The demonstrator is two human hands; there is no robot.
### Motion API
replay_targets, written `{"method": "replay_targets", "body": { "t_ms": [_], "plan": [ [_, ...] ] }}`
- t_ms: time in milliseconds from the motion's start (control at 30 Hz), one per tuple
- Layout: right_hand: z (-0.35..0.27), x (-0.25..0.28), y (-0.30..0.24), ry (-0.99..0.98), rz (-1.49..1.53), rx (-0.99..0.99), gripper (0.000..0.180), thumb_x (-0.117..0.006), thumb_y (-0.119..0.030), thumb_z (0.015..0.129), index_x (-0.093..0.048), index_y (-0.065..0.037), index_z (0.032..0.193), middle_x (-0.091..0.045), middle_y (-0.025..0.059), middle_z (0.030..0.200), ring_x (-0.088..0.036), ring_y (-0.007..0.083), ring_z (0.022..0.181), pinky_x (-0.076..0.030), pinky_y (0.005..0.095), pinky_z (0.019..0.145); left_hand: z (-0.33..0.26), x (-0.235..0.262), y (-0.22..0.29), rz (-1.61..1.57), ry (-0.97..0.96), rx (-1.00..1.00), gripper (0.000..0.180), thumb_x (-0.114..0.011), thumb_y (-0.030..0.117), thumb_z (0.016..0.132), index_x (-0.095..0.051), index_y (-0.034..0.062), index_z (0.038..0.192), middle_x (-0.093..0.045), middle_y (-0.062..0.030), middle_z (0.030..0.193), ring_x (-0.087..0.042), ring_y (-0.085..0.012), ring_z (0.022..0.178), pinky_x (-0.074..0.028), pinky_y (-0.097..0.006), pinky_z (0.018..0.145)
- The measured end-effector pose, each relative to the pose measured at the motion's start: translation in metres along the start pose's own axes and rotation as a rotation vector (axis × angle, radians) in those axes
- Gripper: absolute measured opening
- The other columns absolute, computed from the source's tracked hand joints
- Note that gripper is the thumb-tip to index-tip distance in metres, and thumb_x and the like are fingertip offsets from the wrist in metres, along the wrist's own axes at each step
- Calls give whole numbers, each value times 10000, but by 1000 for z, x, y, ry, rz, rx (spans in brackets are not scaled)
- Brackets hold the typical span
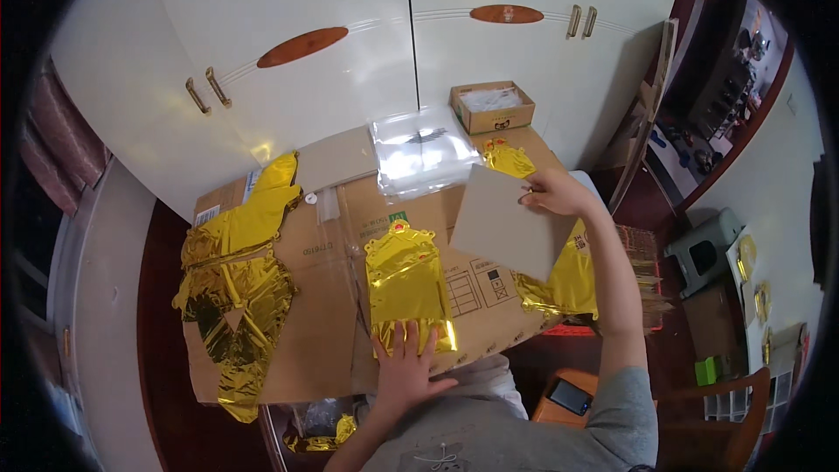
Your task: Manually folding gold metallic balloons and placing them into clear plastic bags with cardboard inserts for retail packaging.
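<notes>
My left hand (406, 371) lies with fingers spread on the lower end of a gold foil piece (405, 284) with a scalloped top edge, flat on the cardboard in front of me. In my right hand (558, 192) a stiff grey board (502, 220) is pinched by its upper right edge. It is held tilted over the right part of the work surface and partly covers more gold foil (572, 275) beneath. Behind the board, another gold foil piece (509, 158) shows its top.
Flattened cardboard (319, 315) covers the table. Crumpled gold foil (240, 288) lies at the left. Clear plastic sleeves (424, 149) and a small open carton (492, 108) stand at the back, before white cabinet doors (350, 79). A phone (570, 397) rests on a wooden stool (546, 411) at right.
</notes>
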State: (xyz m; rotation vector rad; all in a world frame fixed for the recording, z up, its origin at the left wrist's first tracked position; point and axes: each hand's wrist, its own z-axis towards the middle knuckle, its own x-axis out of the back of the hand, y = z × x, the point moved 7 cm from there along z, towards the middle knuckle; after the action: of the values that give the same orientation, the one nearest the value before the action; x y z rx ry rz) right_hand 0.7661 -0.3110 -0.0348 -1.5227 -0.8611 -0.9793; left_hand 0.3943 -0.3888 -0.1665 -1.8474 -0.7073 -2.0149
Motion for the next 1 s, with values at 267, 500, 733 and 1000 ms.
{"method": "replay_targets", "body": {
  "t_ms": [267, 500, 733, 1000],
  "plan": [
    [-157, -23, -204, 144, -161, 453, 337, -603, -124, 831, -638, -91, 1164, -599, 75, 891, -623, 224, 727, -491, 352, 535, -37, 21, -40, -388, 396, 233, 1049, -619, 642, 793, -224, -38, 1487, -234, -290, 1522, -234, -457, 1416, -143, -597, 1146],
    [-205, -164, -260, 329, -152, 839, 455, -628, -208, 764, -639, -4, 1171, -608, 41, 1044, -551, 141, 755, -482, 276, 531, -56, 53, -85, -1351, 545, 319, 763, -657, 316, 887, -290, -20, 1466, -230, -230, 1547, -268, -331, 1428, -238, -461, 1157],
    [-190, -224, -250, 270, -228, 767, 446, -615, -215, 772, -642, -8, 1166, -576, 39, 1004, -565, 150, 790, -498, 256, 539, -44, 72, -72, -311, 196, 106, 545, -674, 226, 839, -517, 89, 1342, -357, -196, 1494, -313, -406, 1399, -293, -518, 1120],
    [-171, -221, -237, 52, -28, 783, 366, -633, -249, 804, -669, -55, 1112, -607, 83, 971, -617, 223, 822, -544, 361, 596, -15, 24, -41, -186, 18, -101, 450, -600, 342, 907, -534, 136, 1302, -412, -138, 1470, -350, -409, 1376, -243, -612, 1119]
  ]
}}
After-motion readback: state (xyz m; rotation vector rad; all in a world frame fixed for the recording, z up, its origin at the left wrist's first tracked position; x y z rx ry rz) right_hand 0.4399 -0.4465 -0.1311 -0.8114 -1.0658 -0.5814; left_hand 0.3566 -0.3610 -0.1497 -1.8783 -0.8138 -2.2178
